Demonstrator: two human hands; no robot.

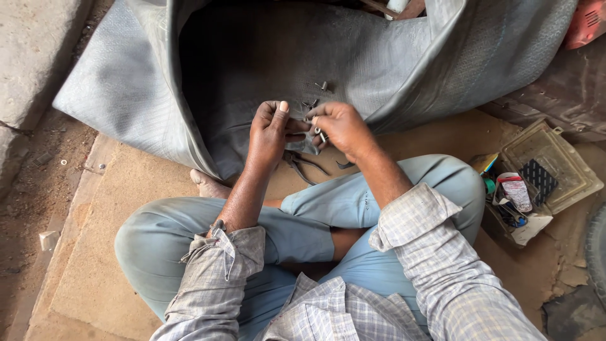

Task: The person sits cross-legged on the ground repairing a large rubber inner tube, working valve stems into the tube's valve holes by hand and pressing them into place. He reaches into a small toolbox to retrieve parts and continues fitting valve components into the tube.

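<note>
I sit cross-legged on a brown board with a large black rubber inner tube (252,63) spread out in front of me. My left hand (270,129) pinches a fold of the tube's rubber near its edge. My right hand (341,126) meets it, fingers closed on a small metal valve piece (322,134) held at that fold. Two small metal parts (322,85) lie loose on the tube just beyond my hands. A pair of pliers (303,165) rests on the board under my hands.
An open dirty plastic box (549,167) with a glue tube (517,191) and small tools stands at the right. A tyre edge (596,252) shows at far right. Concrete and dirt lie to the left, with a small block (48,240).
</note>
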